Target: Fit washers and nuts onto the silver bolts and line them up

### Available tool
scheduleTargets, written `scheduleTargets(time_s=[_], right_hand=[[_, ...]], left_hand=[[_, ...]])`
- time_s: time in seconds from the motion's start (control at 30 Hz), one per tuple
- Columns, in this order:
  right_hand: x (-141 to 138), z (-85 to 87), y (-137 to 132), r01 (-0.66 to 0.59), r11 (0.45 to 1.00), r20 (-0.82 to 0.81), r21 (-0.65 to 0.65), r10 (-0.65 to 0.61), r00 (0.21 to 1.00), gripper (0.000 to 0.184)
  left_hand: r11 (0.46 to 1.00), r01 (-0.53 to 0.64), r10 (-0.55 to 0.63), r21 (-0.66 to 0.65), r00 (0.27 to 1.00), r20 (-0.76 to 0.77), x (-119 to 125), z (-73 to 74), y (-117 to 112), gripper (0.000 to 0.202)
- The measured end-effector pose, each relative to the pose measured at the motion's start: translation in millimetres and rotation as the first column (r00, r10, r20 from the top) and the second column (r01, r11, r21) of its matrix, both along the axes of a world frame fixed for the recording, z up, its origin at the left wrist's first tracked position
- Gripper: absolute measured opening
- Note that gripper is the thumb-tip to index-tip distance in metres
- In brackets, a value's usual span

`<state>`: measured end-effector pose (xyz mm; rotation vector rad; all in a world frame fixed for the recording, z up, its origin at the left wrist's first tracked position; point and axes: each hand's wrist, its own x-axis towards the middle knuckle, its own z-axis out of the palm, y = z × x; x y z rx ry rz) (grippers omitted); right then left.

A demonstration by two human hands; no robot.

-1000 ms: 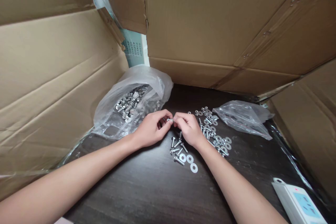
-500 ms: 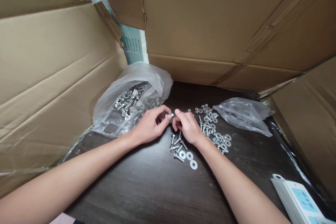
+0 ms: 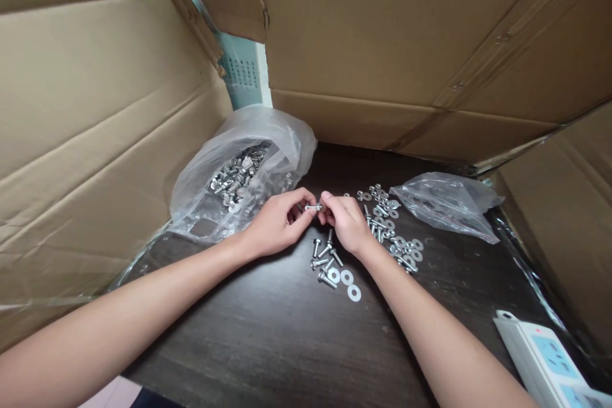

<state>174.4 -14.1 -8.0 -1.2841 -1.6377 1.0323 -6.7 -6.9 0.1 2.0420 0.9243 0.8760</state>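
Note:
A small silver bolt [image 3: 313, 207] lies level between my hands above the table. The fingertips of my left hand [image 3: 280, 223] pinch it from the left. My right hand [image 3: 347, 220] is closed at its right end, thumb and fingers on what looks like a nut there; the fingers partly hide it. Just below my hands, several loose bolts [image 3: 327, 278] lie beside flat washers [image 3: 354, 293]. Right of my right hand spreads a mixed pile of bolts, nuts and washers [image 3: 401, 245].
A clear plastic bag [image 3: 191, 204] full of metal hardware stands open at the back left. A flatter plastic bag [image 3: 449, 201] lies at the back right. One white power strip [image 3: 535, 350] sits at the right front. Cardboard walls [image 3: 406, 25] enclose the dark table [image 3: 268, 331].
My right fingers have closed in nearer to the bolt's end. The bolt stays in my left fingertips. The whole view has shifted slightly.

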Motion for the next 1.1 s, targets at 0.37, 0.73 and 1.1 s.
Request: scheduleTargets(time_s=[0.37,0.73,1.1], right_hand=[[-1.1,6.4,-2.4,-0.064,0.995,0.065,0.072,0.06,0.996,0.041],[-4.0,1.3,1.5,0.06,0.995,0.051,0.081,-0.065,0.997,0.035],[-2.1,5.9,-0.8,-0.002,0.998,0.012,0.067,0.001,1.0,0.027]], left_hand=[[1.0,-0.02,0.02,-0.001,1.0,-0.001,-0.3,0.4,-0.5,0.011],[0.999,-0.042,0.043,0.027,0.999,-0.006,0.2,-2.4,0.6,0.012],[0.999,-0.05,0.05,0.014,0.999,-0.012,0.8,-0.9,1.5,0.011]])
